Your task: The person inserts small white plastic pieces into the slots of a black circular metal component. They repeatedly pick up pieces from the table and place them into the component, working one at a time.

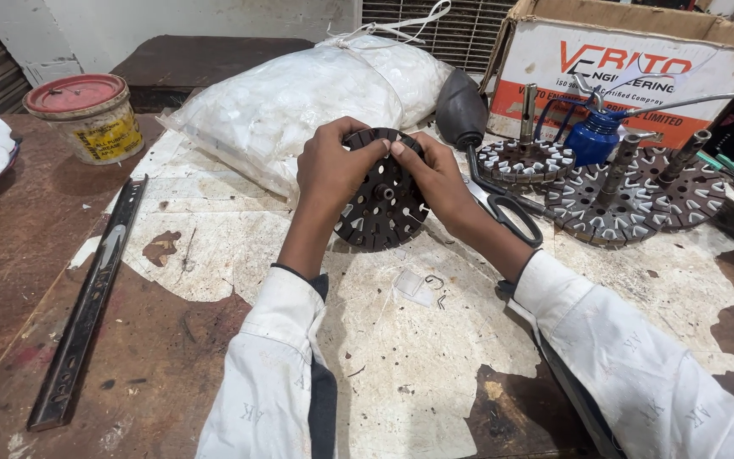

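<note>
Both hands grip a dark slotted disc (381, 194) upright on the table (214, 255), the left hand (330, 166) and right hand (435, 174) pinching its top rim. Its slots look empty; finished discs (618, 191) with white inserts stand near.

Free room and obstacles on the worn table (214, 255). Open surface lies in front of and between the sleeves, broken only by a small plastic scrap (412, 285) and wire clips (436, 281). Behind the left hand (333, 170) and right hand (435, 174), which hold a dark slotted disc (384, 212) upright, a full white bag (299, 93) blocks the way. To the right, scissors (503, 204), a row of loaded discs (613, 200) with upright shafts, a blue oil can (595, 136) and a cardboard box (639, 51) crowd the table. To the left, a long metal bar (87, 306) lies lengthwise; a tin (87, 115) stands beyond it.
</note>
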